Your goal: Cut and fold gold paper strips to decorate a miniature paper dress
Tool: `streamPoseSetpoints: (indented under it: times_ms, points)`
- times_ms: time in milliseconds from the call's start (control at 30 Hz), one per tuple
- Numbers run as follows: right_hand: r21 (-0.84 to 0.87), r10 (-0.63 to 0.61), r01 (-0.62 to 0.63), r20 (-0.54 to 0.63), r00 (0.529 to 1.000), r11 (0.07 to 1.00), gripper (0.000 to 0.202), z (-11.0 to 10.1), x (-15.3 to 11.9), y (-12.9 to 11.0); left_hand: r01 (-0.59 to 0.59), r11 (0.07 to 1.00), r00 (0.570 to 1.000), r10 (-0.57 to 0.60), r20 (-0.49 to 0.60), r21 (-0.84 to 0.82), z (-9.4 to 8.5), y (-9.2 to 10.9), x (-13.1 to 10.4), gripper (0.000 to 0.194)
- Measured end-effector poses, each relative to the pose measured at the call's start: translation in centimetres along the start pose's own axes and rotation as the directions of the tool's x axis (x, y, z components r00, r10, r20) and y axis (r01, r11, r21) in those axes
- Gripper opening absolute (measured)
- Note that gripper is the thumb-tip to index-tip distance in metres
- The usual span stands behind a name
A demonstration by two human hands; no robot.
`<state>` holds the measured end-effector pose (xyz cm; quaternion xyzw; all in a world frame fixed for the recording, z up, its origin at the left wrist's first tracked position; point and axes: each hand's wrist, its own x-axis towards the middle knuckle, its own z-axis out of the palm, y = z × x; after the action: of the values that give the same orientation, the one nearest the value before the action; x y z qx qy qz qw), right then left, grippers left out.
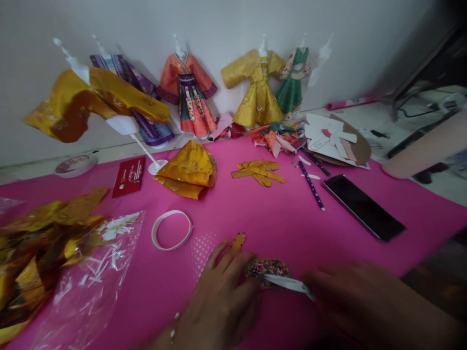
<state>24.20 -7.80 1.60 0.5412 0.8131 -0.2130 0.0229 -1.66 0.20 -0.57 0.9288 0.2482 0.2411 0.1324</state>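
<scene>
My left hand [224, 287] rests low in the middle of the head view, its fingers closed over a small yellow fabric strip [239, 241]. Only the strip's rounded end shows past my fingertips, with dark dots along its edge. Close to my left thumb lies a small oval dish of mixed coloured beads [268, 266]. My right hand [365, 291] is smeared by motion and grips a slim, pointed silver tool [288, 283] that looks like tweezers. Its tip points left, over the beads; whether it touches them I cannot tell.
Loose yellow strips [259, 171], a dotted pen [312, 185] and a phone [365, 206] lie further back. A white tape ring [171, 249] sits left of my hand. A plastic bag of scraps [98, 272] covers the left. Doll stands in robes [188, 97] line the wall.
</scene>
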Motion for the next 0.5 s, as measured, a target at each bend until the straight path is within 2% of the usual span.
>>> streamPoseSetpoints:
  times_ms: [233, 400, 500]
  points:
    - [-0.017, -0.027, 0.026, -0.068, 0.997, 1.0, 0.025, -0.04, 0.07, -0.07, -0.017, 1.0, 0.999, 0.017, 0.042, 0.005, -0.13, 0.13, 0.36, 0.019]
    - [-0.015, -0.056, 0.055, -0.061, 0.997, 0.998, 0.027, -0.35, 0.28, -0.26, -0.01, 1.0, 1.0, 0.01, -0.006, 0.008, -0.01, 0.07, 0.13, 0.02]
    - [-0.03, -0.058, 0.056, -0.063, 0.996, 0.998, 0.027, -0.26, 0.35, -0.24, -0.013, 1.0, 1.0, 0.013, 0.0, 0.006, -0.13, 0.02, 0.13, 0.021]
